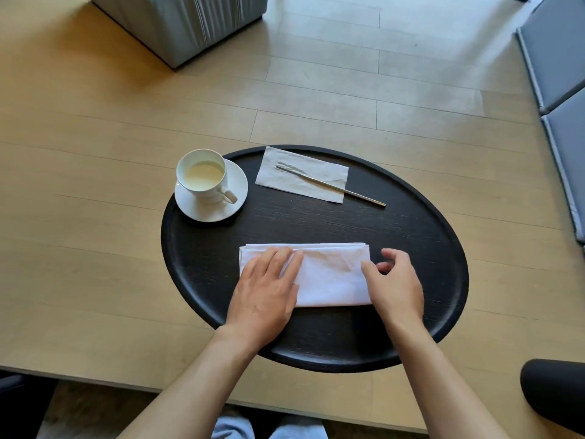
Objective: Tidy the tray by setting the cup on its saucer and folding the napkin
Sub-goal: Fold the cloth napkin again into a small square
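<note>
Black wood-grain tray (411,236), oval w/ a low raised rim, sits on a pale wood-look table (95,122). Head view: white cloth napkin (329,274), soft and a bit creased, lies on the near half of the tray, folded into a rectangle w/ long axis running left-right; stacked layers show along its far edge. Left hand (266,289) lies flat, palm down, on the napkin's left part, fingers straight, close together, pointing away and slightly right; pressing, not pinching. Right hand (395,280) is at the napkin's right end, fingers loosely curled, thumb tip on the cloth near the right edge; can't tell if it's actually pinching the fabric. White glazed cup (202,175), round w/ thin rim, stands upright on a white round saucer (190,207) at the tray's far-left edge; handle points toward near-right. Cup holds a pale creamy liquid, approx half full. Far side of tray: thin grey paper napkin (316,177), flat rectangle, long axis slanting from far-left to near-right. On it, a slim metal utensil (329,184), shiny, same slant, its near-right end reaching past the paper onto bare tray. Beyond the table: grey ribbed upholstered block (190,23) at far-left, blue-grey cushions (557,58) at right.
</note>
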